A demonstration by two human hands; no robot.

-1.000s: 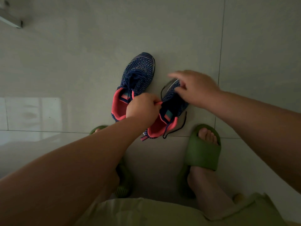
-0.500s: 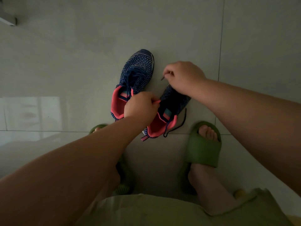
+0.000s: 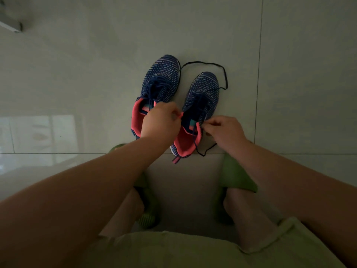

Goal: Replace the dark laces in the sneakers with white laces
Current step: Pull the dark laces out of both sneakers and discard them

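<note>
Lace (image 3: 204,63) now loops past right sneaker's (image 3: 201,105) toe — pulled looser; right hand (image 3: 225,132) pinches it, left hand (image 3: 160,122) grips the collar.

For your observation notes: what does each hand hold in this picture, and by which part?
The left hand pinches the right sneaker by its pink collar edge. The right hand pinches the dark lace beside the sneaker's top eyelets.
</note>
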